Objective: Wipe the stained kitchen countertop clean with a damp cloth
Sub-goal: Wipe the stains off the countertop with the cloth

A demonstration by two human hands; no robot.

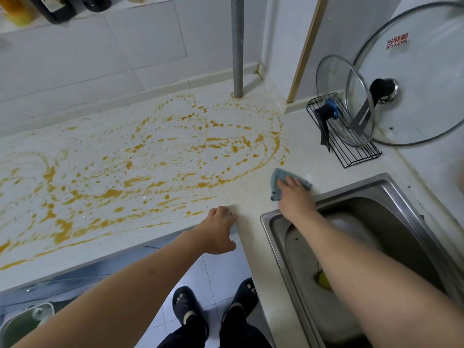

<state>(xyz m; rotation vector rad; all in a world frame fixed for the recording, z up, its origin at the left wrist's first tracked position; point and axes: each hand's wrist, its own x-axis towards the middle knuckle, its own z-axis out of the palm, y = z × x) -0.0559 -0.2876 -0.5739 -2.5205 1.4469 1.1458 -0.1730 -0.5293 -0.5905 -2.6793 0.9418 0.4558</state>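
My right hand lies flat, fingers spread, pressing a blue-grey cloth onto the countertop just behind the sink rim, right of the orange stains; my left hand is half open, fingertips resting on the countertop's front edge, holding nothing; stains run from the left edge to near the back wall pipe; lid rack sits at the right rear, bare strip between it and the cloth.
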